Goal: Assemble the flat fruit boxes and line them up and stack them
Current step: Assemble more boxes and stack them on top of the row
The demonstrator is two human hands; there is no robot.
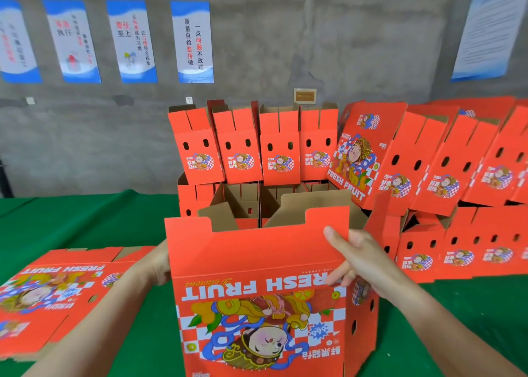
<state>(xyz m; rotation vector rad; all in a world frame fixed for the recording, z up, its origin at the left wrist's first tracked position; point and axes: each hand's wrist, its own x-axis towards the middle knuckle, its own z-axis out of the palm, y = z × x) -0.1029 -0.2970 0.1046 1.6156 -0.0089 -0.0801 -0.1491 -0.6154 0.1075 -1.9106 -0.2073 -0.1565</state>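
Opened red box (257,291) upright at centre, over green table (85,222). Right hand (354,256) pinching its upper right corner, thumb on front panel. Left hand (154,265) at left edge, fingers hidden, grip unclear. Flat boxes (51,291) piled left; assembled boxes (245,145) lined up behind.

Bright, even indoor light, source apparently overhead, out of frame. Shadows soft: dim patch on green cloth-covered table (85,219) beside red printed cardboard box (257,262). No hard glare. Blue-and-white wall posters (17,39) at far left smeared, text unreadable; centre ones sharper. Flat red cardboard sheets (51,291) at lower left blurred. Wide-angle bowing toward edges; tilted red box rows (471,159) at right soft.
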